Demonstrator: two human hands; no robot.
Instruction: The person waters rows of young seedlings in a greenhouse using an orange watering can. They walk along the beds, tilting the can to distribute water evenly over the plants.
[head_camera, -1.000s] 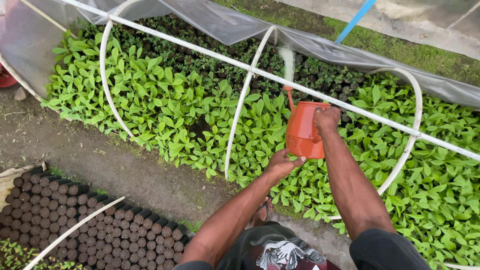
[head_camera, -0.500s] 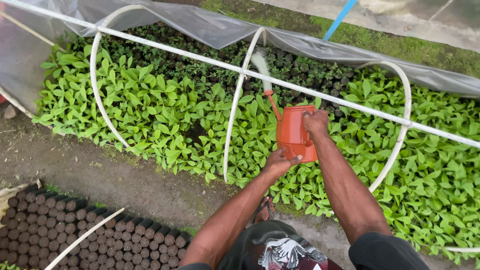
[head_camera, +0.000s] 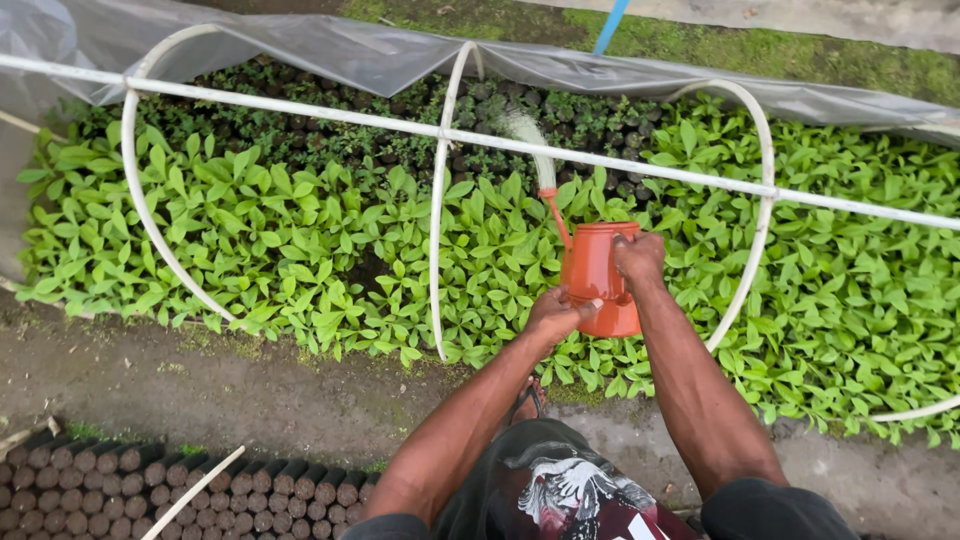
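Observation:
An orange watering can is tilted forward over a bed of green seedlings. Water sprays from its thin spout toward the darker seedlings at the back. My right hand grips the can at its top right side. My left hand supports the can from below at its near left side. Both arms reach forward from the bottom of the view.
White hoops and a long white pipe arch over the bed, with clear plastic sheet rolled back behind. A dirt path runs along the bed. Dark soil-filled pots stand at the lower left.
The can and both hands have shifted left along the bed, and the spout now points further toward the back row. The view has also moved.

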